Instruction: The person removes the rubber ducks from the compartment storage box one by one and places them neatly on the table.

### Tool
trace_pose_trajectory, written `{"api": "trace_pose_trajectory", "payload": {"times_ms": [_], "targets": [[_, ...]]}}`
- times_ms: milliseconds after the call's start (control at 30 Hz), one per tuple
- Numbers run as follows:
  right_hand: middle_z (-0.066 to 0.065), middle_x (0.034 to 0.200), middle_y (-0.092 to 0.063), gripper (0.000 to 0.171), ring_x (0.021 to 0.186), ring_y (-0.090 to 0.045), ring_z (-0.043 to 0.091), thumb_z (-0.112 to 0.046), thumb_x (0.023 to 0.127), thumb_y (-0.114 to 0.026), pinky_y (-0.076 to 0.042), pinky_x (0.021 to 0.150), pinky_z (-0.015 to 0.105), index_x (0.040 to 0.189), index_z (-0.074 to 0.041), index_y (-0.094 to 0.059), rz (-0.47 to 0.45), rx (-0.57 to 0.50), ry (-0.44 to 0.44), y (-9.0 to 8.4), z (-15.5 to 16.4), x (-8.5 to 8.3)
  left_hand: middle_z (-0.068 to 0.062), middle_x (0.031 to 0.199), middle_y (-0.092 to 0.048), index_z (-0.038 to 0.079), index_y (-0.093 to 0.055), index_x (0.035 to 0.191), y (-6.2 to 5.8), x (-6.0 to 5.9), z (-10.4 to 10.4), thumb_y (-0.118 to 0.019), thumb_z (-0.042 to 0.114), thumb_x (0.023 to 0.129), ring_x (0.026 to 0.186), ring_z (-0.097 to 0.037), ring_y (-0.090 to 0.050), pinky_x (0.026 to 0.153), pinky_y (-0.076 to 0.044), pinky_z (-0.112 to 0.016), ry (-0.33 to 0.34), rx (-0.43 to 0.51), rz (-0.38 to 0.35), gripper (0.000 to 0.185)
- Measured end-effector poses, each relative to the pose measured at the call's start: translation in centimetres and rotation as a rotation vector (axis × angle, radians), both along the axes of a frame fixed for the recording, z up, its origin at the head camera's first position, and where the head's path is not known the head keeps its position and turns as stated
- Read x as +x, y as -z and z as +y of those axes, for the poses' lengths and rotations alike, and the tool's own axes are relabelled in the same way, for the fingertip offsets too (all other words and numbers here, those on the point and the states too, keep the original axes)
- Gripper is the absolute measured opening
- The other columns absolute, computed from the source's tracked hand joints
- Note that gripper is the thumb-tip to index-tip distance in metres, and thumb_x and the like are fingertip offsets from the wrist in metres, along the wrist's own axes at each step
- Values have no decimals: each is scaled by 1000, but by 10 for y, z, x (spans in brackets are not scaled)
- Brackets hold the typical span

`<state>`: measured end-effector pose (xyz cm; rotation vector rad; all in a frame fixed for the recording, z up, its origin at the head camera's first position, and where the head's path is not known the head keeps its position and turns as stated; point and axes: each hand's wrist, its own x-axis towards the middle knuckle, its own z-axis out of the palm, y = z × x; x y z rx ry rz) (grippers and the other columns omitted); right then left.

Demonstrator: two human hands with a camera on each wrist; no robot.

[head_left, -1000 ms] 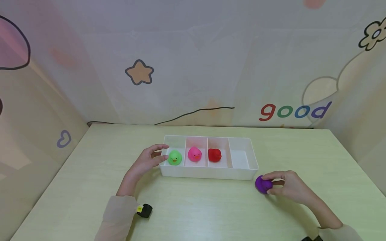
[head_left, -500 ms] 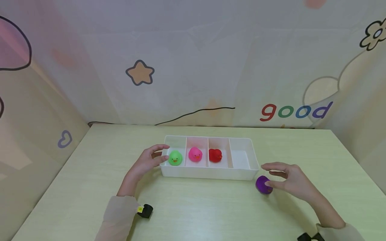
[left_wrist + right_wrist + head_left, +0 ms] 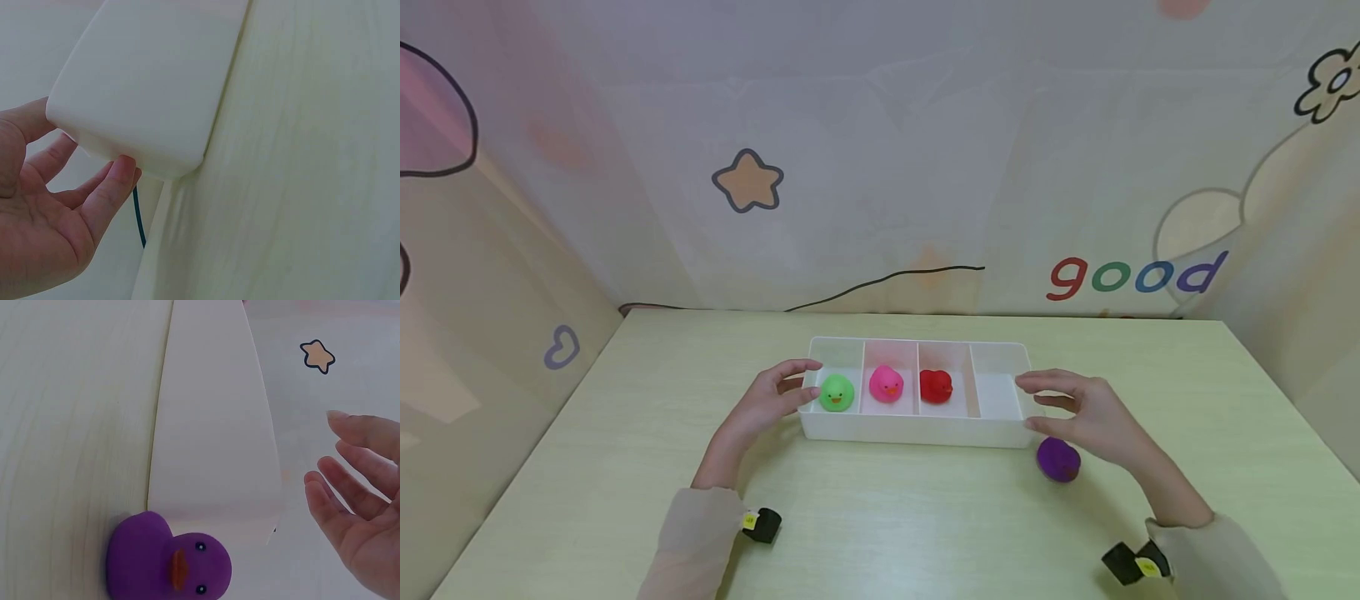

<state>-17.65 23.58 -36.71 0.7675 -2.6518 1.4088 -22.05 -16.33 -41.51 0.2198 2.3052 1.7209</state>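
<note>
The word "good" in red, green, blue and purple on the patterned backdrop

right hand off the purple duck, shifted across, now at the right end of the white tray

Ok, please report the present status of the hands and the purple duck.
Left hand holding tray by left end. Right hand at tray's right end, holding nothing. Purple duck on table, outside tray. No obstacle visible.
</note>
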Motion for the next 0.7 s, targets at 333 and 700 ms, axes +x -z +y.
{"api": "trace_pose_trajectory", "payload": {"times_ms": [333, 700], "targets": [[21, 119, -54, 46, 107, -54, 37, 2, 75, -71, -45, 85, 41, 118, 8, -55, -75, -12, 4, -4, -26, -20, -13, 136, -41, 10, -47, 129, 0, 0, 0, -62, 22, 87, 124, -31, -40, 95, -39, -49, -9, -5, -10, 46], [21, 121, -55, 44, 108, -54, 35, 5, 75, -70, -46, 86, 43, 116, 7, -56, -77, 7, -16, 2, -57, -41, -13, 137, -41, 11, -47, 129, 1, 0, 1, -62, 21, 87, 125, -32, -39, 95, -39, -49, -17, -17, -11, 45]]}}
